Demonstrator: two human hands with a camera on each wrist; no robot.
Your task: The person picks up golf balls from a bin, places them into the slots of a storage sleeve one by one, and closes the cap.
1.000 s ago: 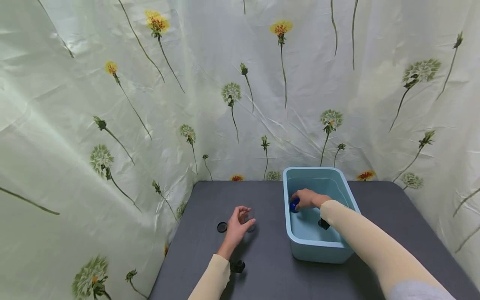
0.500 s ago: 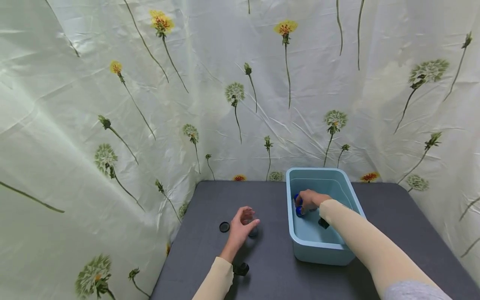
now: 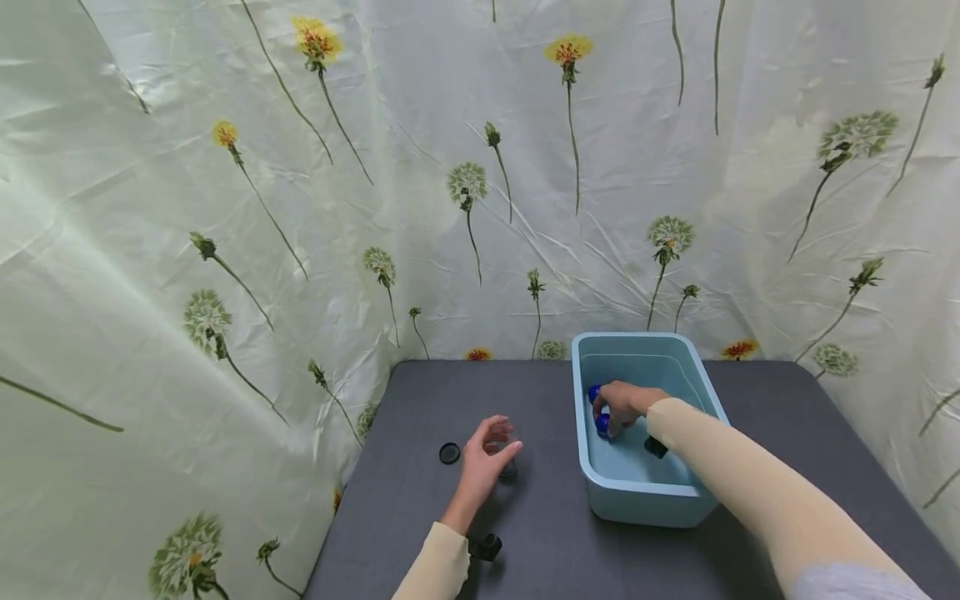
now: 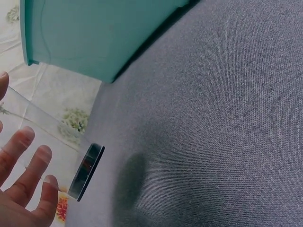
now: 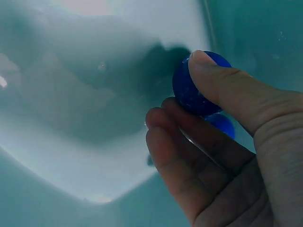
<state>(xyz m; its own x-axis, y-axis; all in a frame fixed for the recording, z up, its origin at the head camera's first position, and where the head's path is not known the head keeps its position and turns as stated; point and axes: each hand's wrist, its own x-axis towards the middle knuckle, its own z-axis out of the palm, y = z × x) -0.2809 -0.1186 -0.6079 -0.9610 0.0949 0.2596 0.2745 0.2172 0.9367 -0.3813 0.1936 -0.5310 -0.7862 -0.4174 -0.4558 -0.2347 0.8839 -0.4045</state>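
Observation:
My left hand (image 3: pixel 483 462) curls round a clear cylindrical container (image 4: pixel 52 130) with a dark base (image 4: pixel 87 172). In the left wrist view the container's base looks apart from its shadow on the table. A black round lid (image 3: pixel 449 453) lies flat to the left of this hand. Inside the light-blue bin (image 3: pixel 647 489), my right hand (image 3: pixel 628 403) pinches a blue ball (image 5: pixel 187 90) between thumb and fingers. Behind it in the right wrist view is a second blue ball (image 5: pixel 222 125), partly covered by the hand.
The bin stands on the right half of the dark grey table (image 3: pixel 543 542), its walls rising round the right hand. A floral curtain (image 3: pixel 420 167) hangs behind and to the left of the table. Small black wrist cameras sit under both wrists.
Within the bin, my right hand has drawn slightly nearer, and two blue balls now show beside it where one showed before. My left hand, with the container, has shifted a little right.

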